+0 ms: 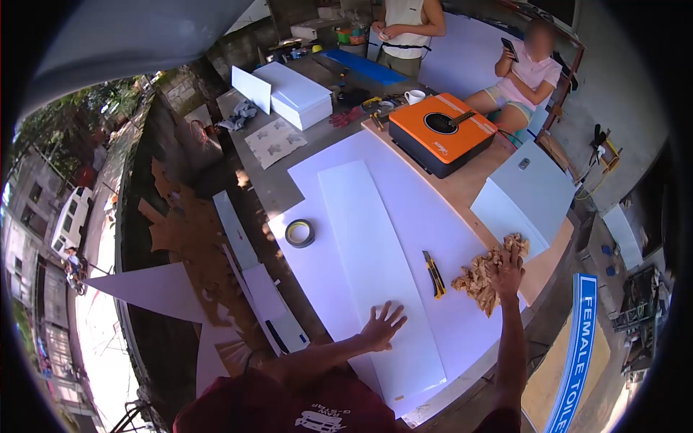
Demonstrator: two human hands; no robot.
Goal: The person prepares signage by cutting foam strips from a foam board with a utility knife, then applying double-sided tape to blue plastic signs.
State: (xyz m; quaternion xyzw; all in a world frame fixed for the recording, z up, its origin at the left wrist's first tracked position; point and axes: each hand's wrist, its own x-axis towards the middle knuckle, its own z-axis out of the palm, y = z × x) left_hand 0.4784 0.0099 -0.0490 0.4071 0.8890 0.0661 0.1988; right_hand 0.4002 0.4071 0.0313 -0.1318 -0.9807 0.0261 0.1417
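Nearest to us, the left hand (381, 326) lay palm down with its fingers spread wide, open and holding nothing, pressed flat on the near end of a long white rectangular strip of board (372, 245). That strip lay lengthwise on a larger white sheet (317, 267), which rested on the pale wooden tabletop (465, 189). To the right, we saw the right hand (507, 273) stretched out and set on top of a heap of crumpled brown paper scraps (476, 281), which sat at the right edge of the larger sheet. The fingers bent down into the heap, but we could not tell whether they gripped any of it. Between the strip and the heap lay a yellow-and-black utility knife (434, 275), touching neither hand. Past the left side of the strip, a roll of dark tape (299, 233) lay flat on the larger sheet. Lower right, beside the table, we read "FEMALE" on a blue sign with white letters (577, 346). Farther off, an orange guitar-shaped box with a black side (442, 132) stood on the wooden top, with a white mug (415, 96) just behind it and a stack of white boards (299, 97) to the left. At the far end we noted two other people — one standing in a white sleeveless top (406, 29), one seated in a pink shirt (533, 72) with a dark phone (510, 49) held up in a hand
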